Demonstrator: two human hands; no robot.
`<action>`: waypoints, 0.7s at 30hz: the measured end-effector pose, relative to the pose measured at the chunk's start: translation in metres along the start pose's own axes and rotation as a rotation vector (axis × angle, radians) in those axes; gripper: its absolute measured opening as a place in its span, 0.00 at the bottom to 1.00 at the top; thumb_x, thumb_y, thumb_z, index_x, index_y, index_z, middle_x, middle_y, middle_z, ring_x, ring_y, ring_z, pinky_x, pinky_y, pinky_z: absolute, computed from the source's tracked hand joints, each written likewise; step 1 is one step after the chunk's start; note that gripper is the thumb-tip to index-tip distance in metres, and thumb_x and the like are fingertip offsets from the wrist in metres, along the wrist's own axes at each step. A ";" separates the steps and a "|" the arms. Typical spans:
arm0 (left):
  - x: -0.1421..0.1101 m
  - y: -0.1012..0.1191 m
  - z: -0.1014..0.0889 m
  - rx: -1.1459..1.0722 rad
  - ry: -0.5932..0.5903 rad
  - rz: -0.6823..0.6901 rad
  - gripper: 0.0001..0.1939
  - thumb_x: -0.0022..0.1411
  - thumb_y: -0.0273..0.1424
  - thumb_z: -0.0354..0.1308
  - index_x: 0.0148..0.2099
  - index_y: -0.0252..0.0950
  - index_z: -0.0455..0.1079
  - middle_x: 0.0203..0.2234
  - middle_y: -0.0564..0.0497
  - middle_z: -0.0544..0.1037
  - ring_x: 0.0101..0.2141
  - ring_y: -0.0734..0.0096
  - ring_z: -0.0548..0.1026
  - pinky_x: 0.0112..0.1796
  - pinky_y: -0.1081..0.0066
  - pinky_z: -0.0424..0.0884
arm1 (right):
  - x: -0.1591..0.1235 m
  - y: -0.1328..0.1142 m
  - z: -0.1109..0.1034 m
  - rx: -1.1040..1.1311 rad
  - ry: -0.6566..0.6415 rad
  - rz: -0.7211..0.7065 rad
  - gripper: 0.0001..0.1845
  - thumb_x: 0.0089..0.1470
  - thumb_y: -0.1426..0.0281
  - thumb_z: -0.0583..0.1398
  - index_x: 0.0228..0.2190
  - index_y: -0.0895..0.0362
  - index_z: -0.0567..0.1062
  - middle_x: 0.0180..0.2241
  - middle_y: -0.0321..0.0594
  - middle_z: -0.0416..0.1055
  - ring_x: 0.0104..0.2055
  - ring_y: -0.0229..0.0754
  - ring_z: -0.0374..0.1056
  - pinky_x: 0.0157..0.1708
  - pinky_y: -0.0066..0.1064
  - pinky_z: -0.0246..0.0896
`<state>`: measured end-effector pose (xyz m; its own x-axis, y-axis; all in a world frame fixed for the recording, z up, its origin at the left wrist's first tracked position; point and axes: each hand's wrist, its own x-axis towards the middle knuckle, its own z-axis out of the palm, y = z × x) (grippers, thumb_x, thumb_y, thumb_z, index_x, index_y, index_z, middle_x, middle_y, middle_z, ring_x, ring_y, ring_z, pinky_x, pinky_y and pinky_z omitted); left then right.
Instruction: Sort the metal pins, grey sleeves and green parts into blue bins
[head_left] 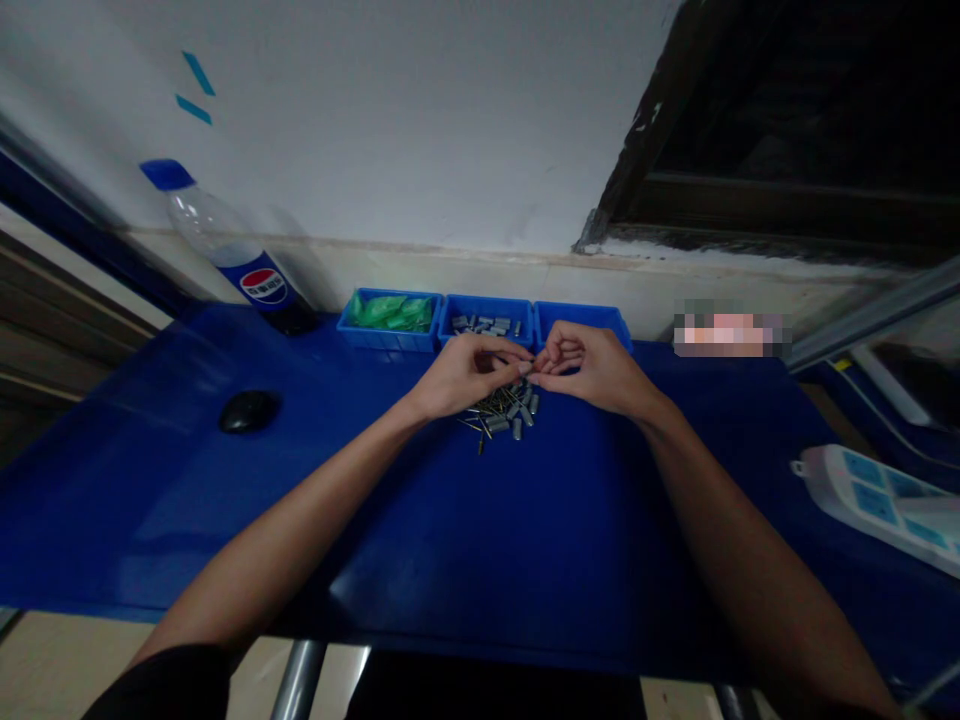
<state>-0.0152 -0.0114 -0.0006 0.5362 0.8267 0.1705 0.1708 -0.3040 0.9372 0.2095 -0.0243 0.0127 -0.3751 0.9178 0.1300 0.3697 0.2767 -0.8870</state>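
Note:
My left hand point(469, 375) and my right hand point(589, 365) meet fingertip to fingertip above the middle of the table. A small grey cylinder point(526, 368) shows at the left fingertips, which are pinched on it. The right thumb and index finger are closed against the same spot, but what lies between them is too small to make out. Under the hands is a pile of loose grey metal cylinders point(517, 429) and thin brass-coloured pins point(491, 404), partly hidden by the left hand.
Three blue bins line the wall: one with green plastic point(394, 312), a middle bin point(487, 305) of grey cylinders, and a right bin point(581, 315) partly behind my hand. A Pepsi bottle point(259, 280), black mouse point(247, 411) and white compartment box point(877, 500) stand on the blue table point(480, 560).

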 end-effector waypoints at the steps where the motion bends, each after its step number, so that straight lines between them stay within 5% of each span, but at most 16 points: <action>1: 0.000 -0.001 0.000 -0.007 -0.010 -0.011 0.14 0.63 0.37 0.65 0.46 0.33 0.82 0.33 0.44 0.85 0.33 0.66 0.81 0.35 0.69 0.77 | 0.001 0.001 0.001 -0.008 0.004 -0.020 0.19 0.46 0.63 0.72 0.28 0.52 0.67 0.34 0.39 0.80 0.35 0.43 0.77 0.39 0.38 0.75; 4: 0.001 -0.005 -0.003 -0.030 0.034 -0.048 0.12 0.61 0.35 0.67 0.43 0.33 0.82 0.32 0.44 0.85 0.33 0.65 0.82 0.37 0.67 0.79 | 0.002 0.004 0.002 -0.067 0.028 -0.060 0.15 0.49 0.62 0.71 0.31 0.53 0.71 0.35 0.40 0.80 0.36 0.43 0.77 0.40 0.38 0.75; 8: 0.003 -0.010 -0.007 -0.045 0.253 -0.084 0.13 0.58 0.33 0.69 0.44 0.31 0.82 0.40 0.41 0.86 0.38 0.61 0.83 0.43 0.62 0.80 | 0.004 0.014 -0.003 -0.331 -0.074 -0.072 0.06 0.55 0.69 0.64 0.36 0.55 0.80 0.34 0.41 0.81 0.34 0.44 0.77 0.39 0.39 0.74; 11: 0.005 -0.012 -0.011 -0.061 0.363 -0.098 0.17 0.59 0.32 0.68 0.49 0.31 0.81 0.46 0.40 0.85 0.44 0.59 0.83 0.50 0.59 0.79 | 0.005 0.025 -0.004 -0.488 -0.213 -0.100 0.16 0.55 0.75 0.61 0.43 0.54 0.83 0.42 0.43 0.84 0.39 0.46 0.78 0.44 0.40 0.73; 21: 0.006 -0.015 -0.010 -0.089 0.335 -0.068 0.14 0.62 0.31 0.65 0.48 0.31 0.80 0.49 0.40 0.84 0.46 0.60 0.83 0.52 0.59 0.78 | 0.009 0.038 -0.004 -0.592 -0.291 -0.121 0.21 0.55 0.76 0.58 0.47 0.52 0.84 0.50 0.43 0.82 0.47 0.49 0.78 0.51 0.42 0.71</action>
<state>-0.0231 0.0034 -0.0108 0.2231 0.9574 0.1836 0.1161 -0.2131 0.9701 0.2235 -0.0042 -0.0182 -0.6267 0.7792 0.0149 0.6832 0.5585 -0.4704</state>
